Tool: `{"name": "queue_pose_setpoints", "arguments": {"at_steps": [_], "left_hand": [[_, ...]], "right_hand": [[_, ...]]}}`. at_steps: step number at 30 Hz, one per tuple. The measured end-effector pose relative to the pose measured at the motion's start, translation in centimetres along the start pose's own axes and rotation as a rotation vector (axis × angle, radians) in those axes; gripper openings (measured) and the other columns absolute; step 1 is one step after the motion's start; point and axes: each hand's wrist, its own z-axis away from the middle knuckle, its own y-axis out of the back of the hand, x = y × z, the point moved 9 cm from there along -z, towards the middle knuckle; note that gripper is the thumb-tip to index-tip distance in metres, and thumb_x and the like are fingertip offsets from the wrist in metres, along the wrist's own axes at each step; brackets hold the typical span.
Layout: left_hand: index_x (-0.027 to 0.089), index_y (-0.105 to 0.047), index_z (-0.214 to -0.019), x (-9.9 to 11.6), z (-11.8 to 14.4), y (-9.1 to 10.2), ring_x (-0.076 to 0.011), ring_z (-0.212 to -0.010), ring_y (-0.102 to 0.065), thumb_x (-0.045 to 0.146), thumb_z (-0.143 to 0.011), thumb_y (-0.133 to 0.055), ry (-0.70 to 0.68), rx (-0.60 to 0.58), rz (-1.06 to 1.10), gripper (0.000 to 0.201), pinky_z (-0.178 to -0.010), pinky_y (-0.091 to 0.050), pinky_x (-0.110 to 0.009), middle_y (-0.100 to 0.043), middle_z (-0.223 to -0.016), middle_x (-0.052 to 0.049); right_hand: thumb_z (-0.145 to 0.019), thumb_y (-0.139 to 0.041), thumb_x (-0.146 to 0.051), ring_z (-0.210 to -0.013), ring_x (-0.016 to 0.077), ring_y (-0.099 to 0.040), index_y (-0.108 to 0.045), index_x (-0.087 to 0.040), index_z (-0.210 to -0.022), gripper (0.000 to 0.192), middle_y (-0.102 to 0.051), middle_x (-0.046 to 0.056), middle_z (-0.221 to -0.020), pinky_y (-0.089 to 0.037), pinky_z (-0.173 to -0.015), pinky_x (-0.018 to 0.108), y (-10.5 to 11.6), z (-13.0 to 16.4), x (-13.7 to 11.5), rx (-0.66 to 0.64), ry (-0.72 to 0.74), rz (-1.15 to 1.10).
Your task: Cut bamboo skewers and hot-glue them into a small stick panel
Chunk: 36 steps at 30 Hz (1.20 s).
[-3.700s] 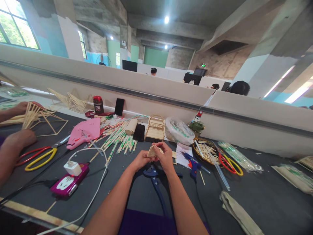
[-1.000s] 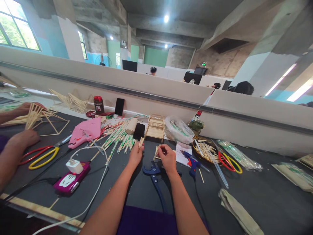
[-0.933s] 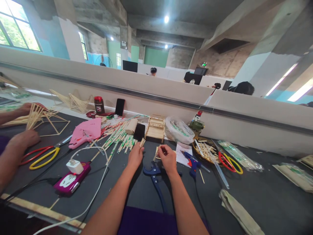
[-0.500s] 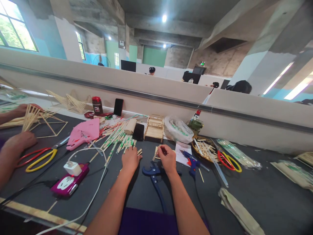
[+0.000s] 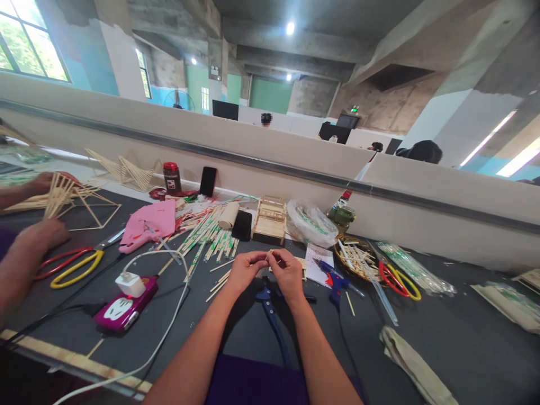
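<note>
left hand (image 5: 242,271) + right hand (image 5: 288,271): both grips pinching one stick (image 5: 267,258) | stick: light, thin, stiff, snaps easily; hold near ends | above cutter (image 5: 270,306)

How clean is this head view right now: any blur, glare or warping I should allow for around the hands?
Head view: both hands, left hand and right hand, read fairly sharp, but the small wooden piece pinched between them is too small to resolve. The co-worker's hand at the left edge is motion-blurred. Ceiling lamp and window blow out. Wide-angle warping bends the partition wall.
</note>
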Motion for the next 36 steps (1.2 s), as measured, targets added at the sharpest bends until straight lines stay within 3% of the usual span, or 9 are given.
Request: {"name": "queue_pose_setpoints", "arguments": {"at_steps": [7, 14, 22, 29, 36], "left_hand": [[0.016, -0.076, -0.084, -2.1, -0.1, 1.4, -0.0202, -0.076, -0.066, 0.031, -0.07, -0.067, 0.087, 0.043, -0.031, 0.022, -0.076, -0.049, -0.029, -0.075, -0.081, -0.005], [0.016, -0.075, -0.087, -2.1, -0.1, 1.3, -0.0181, -0.077, -0.064, 0.033, -0.076, -0.062, 0.007, 0.003, -0.125, 0.025, -0.074, -0.047, -0.027, -0.075, -0.083, -0.004], [0.016, -0.074, -0.078, -1.9, 0.1, 0.8, -0.0161, -0.074, -0.062, 0.031, -0.074, -0.066, -0.047, -0.069, -0.12, 0.018, -0.073, -0.045, -0.025, -0.072, -0.076, -0.003], [0.015, -0.075, -0.079, -2.1, 0.0, 0.8, -0.0165, -0.071, -0.064, 0.03, -0.068, -0.071, 0.046, -0.048, 0.064, 0.019, -0.072, -0.047, -0.026, -0.073, -0.076, -0.004], [0.014, -0.076, -0.079, -2.9, 0.2, 0.4, -0.0151, -0.066, -0.065, 0.032, -0.066, -0.075, 0.124, -0.001, 0.226, 0.022, -0.07, -0.049, -0.026, -0.074, -0.074, -0.006]], "right_hand": [[-0.083, -0.058, -0.034, -0.066, 0.0146, -0.058, -0.07, -0.021, -0.08, 0.017, -0.062, 0.002, -0.074, -0.044, -0.058, 0.024, -1.1, -0.3, 0.9, -0.07, 0.002, 0.025], [-0.081, -0.059, -0.032, -0.072, 0.0151, -0.061, -0.07, -0.021, -0.087, 0.017, -0.065, 0.003, -0.083, -0.046, -0.058, 0.023, -1.6, -0.3, 1.4, -0.076, -0.049, -0.109], [-0.079, -0.062, -0.032, -0.063, 0.0143, -0.06, -0.07, -0.019, -0.083, 0.016, -0.064, 0.002, -0.075, -0.047, -0.057, 0.024, -1.5, -0.4, 2.1, -0.044, -0.107, -0.136], [-0.081, -0.059, -0.029, -0.069, 0.014, -0.061, -0.07, -0.021, -0.082, 0.014, -0.063, 0.001, -0.075, -0.048, -0.064, 0.024, -1.5, -0.4, 0.8, -0.045, -0.007, -0.093], [-0.081, -0.059, -0.034, -0.068, 0.0145, -0.061, -0.069, -0.021, -0.084, 0.018, -0.064, 0.002, -0.077, -0.05, -0.061, 0.025, -2.0, -0.1, 2.0, -0.045, -0.077, -0.142]]}}
